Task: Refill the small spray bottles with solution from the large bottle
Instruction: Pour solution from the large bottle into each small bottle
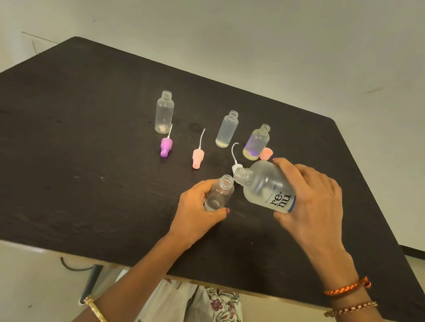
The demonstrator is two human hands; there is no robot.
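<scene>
Right hand (310, 203) grips large bottle (268, 187), tilted, mouth just beside small bottle (219, 193). Left hand (198, 208) wraps around small bottle on table (67, 166).

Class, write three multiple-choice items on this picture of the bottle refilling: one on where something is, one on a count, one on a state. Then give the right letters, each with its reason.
1. Where does the purple spray head lie?
A. in front of the far-left small bottle
B. inside the large bottle
C. in the left hand

2. How many small bottles stand free on the table, held by no hand?
A. one
B. three
C. five

3. How is the large bottle held?
A. upright and capped
B. lying flat on the table
C. tilted, its open mouth at the small bottle in the left hand

Answers: 1 A, it lies just before that bottle. 2 B, three stand in the far row. 3 C, the right hand tips it over.
</scene>
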